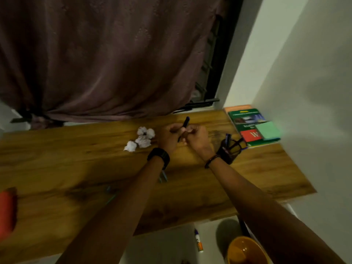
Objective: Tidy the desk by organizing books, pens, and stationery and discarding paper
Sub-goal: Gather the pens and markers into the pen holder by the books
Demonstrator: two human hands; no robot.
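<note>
My left hand [168,137] and my right hand [196,136] meet over the middle of the wooden desk [76,168], both closed around a dark blue pen [183,126] that tilts up and away. Three crumpled white paper balls [142,139] lie just left of my left hand. A dark mesh pen holder [231,149] with a pen or two in it stands right of my right wrist. A stack of books [247,122] with a green sticky-note pad [267,130] on top sits at the far right corner. More pens [163,176] lie partly hidden under my left forearm.
A brown curtain [104,63] hangs behind the desk and a white wall [314,92] bounds it on the right. On the floor below the front edge stand an orange bin [245,250] and a glue bottle [198,241]. A red object [6,212] shows at the left edge.
</note>
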